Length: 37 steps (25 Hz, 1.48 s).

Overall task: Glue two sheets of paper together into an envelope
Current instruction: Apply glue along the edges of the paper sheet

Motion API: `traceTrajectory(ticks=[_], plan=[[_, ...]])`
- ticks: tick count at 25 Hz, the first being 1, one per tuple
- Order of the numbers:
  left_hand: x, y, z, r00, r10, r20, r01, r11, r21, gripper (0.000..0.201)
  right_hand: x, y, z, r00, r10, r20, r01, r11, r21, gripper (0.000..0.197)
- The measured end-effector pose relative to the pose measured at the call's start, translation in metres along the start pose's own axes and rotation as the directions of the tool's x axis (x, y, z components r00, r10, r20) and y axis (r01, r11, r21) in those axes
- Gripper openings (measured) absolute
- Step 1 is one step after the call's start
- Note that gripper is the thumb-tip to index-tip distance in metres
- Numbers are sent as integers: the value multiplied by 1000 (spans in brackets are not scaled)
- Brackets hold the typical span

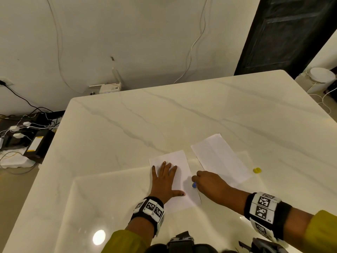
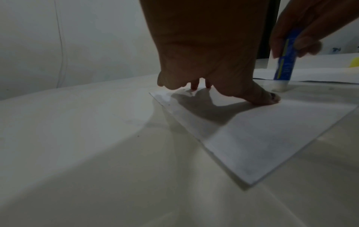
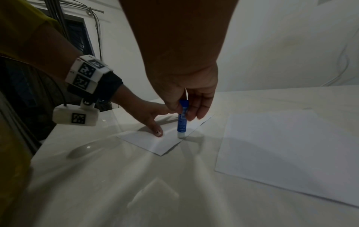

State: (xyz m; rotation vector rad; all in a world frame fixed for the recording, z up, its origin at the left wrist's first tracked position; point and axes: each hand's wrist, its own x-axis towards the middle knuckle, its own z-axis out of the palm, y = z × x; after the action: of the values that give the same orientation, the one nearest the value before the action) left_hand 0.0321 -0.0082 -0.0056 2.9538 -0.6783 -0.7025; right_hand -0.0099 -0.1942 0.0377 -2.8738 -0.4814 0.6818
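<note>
Two white sheets lie on the marble table. My left hand (image 1: 165, 177) presses flat, fingers spread, on the near sheet (image 1: 186, 196). My right hand (image 1: 206, 181) grips a blue glue stick (image 3: 181, 119) upright, its white tip touching the right edge of that sheet (image 3: 153, 142). The left wrist view shows the same stick (image 2: 284, 61) standing just past my thumb on the sheet (image 2: 252, 138). The second sheet (image 1: 220, 157) lies apart to the right, also in the right wrist view (image 3: 281, 153). The yellow cap (image 1: 257, 170) lies beyond it.
The marble table (image 1: 145, 125) stretches bare toward the wall. Cables, chargers and black boxes (image 1: 27, 136) lie on the floor at the left. A dark door (image 1: 288, 33) and a white round appliance (image 1: 321, 75) stand at the far right.
</note>
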Motion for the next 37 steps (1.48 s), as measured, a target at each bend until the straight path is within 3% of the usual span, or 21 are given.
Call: traceTrajectory(ticks=[8,12,14,16,18,21,25,28,30,31,33,35,37], plan=[[-1,-4,-1,1000,8,24,-6,996,-91,93,-30,-6,20,1000,1,23,-2,999,45,28],[7,-8,-12,994,-19,-111,-2,983,-186,57,-35,-5,30,1000,-3,7,3,999,51,27],[18,-13,-21,982,-98,-163,61,974,-217,55,-37,-2,31,1000,-2,10,1,998,67,28],[33,-19,-32,978,-168,-125,138,966,-219,63,-41,1,29,999,-24,-49,31,986,161,32],[46,-24,-42,983,-181,-40,172,971,-168,70,-46,5,26,982,-37,-186,85,962,261,46],[61,-27,-52,986,-168,-13,166,982,-93,69,-49,17,20,950,46,-309,66,937,342,49],[67,-29,-58,983,-184,18,185,976,-113,56,-44,26,14,929,145,-340,15,904,427,41],[67,-28,-67,984,-178,-1,172,955,-243,30,-40,28,13,917,210,-338,-14,866,499,25],[63,-30,-80,988,-148,-42,109,869,-483,3,-37,28,10,898,264,-353,-26,831,556,19],[59,-32,-85,992,-114,-57,60,812,-580,17,-35,28,8,884,296,-362,-29,808,589,18],[48,-36,-96,993,-86,-86,3,724,-690,24,-31,28,5,859,353,-372,-36,765,643,15],[34,-44,-101,979,-162,-120,14,646,-763,20,-26,29,1,832,403,-381,-29,719,695,12],[19,-54,-97,934,-334,-125,61,496,-866,22,-22,31,-2,797,437,-417,9,682,732,14]])
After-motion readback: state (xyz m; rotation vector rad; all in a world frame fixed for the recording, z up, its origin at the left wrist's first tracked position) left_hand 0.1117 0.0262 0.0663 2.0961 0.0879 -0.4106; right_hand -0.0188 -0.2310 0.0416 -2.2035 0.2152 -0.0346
